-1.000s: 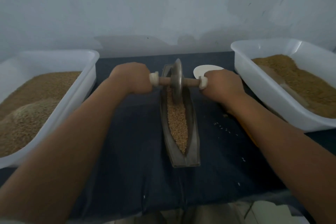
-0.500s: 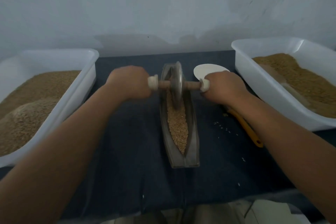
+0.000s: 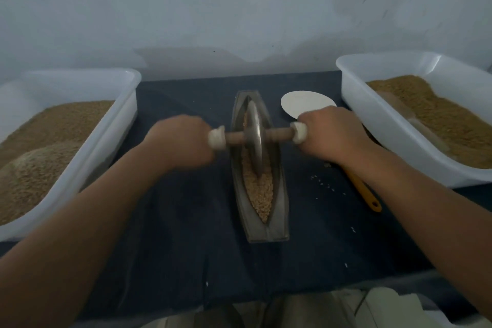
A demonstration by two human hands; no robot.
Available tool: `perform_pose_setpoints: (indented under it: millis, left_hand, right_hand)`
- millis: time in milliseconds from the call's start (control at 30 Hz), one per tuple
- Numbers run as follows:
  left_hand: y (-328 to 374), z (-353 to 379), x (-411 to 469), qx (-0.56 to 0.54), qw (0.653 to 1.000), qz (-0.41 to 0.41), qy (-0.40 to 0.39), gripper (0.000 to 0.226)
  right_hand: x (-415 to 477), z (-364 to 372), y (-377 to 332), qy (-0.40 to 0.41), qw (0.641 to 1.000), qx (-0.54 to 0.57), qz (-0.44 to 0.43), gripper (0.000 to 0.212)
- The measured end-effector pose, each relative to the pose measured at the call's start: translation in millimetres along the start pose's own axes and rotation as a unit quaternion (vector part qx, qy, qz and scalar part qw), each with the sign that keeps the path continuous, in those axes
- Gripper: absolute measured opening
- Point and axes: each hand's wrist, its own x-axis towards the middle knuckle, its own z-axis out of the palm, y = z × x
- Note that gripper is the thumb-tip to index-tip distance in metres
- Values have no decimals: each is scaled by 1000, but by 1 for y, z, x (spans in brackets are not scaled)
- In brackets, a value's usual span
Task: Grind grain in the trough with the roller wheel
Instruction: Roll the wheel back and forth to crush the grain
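A narrow, boat-shaped metal trough point(image 3: 277, 224) lies lengthwise on the dark cloth-covered counter point(image 3: 186, 234), running from near to far in the middle of the scene. Pale grain point(image 3: 259, 192) fills its groove, most plainly on the near side of the wheel, tapering to a point toward the near end. The roller wheel point(image 3: 254, 137), a thin metal disc on a wooden axle, stands upright in the groove at about the middle of the trough, its lower edge down in the grain. The left hand point(image 3: 179, 145) is closed around the left end of the axle, just outside a whitish collar, and the right hand point(image 3: 336, 134) is closed around the right end in the same way; the fingers of both are wrapped under the axle and mostly hidden behind the backs of the hands. A white tub point(image 3: 117, 125) heaped with brown grain sits at the left, and a second white tub point(image 3: 372, 114) with grain sits at the right. Far of the right hand lies a round white disc point(image 3: 303, 101), partly covered by the knuckles. An orange handle point(image 3: 364, 192) pokes out from under the right forearm, and a few loose kernels point(image 3: 323, 182) are scattered on the cloth between it and the trough.
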Motion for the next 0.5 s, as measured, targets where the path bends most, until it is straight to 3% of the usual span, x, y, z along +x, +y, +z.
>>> perform_pose_setpoints:
  millis: [100,233,300,400,467,500]
  left_hand:
    - [-2,-11,40,39,998,-27,48,25]
    - [-5,-8,26,14,1000,4,-4,23]
    - [-8,6,-9,-2,1000,29,-7,24]
    - [-9,18,-49,15,997,60,51,32]
    - [-8,16,-38,14,997,57,53,33]
    - [-8,13,-24,8,998,46,37,32]
  right_hand:
    - [30,1,-4,42,999,1,33,31]
    - [20,-8,-5,2,1000,-8,16,29]
    - [-1,-16,-1,-82,997,-4,-11,28]
    - [-19,-27,4,-241,969,45,2,24]
    - [-14,-24,5,-236,970,52,7,22]
    - [-6,-20,4,-189,981,39,6,24]
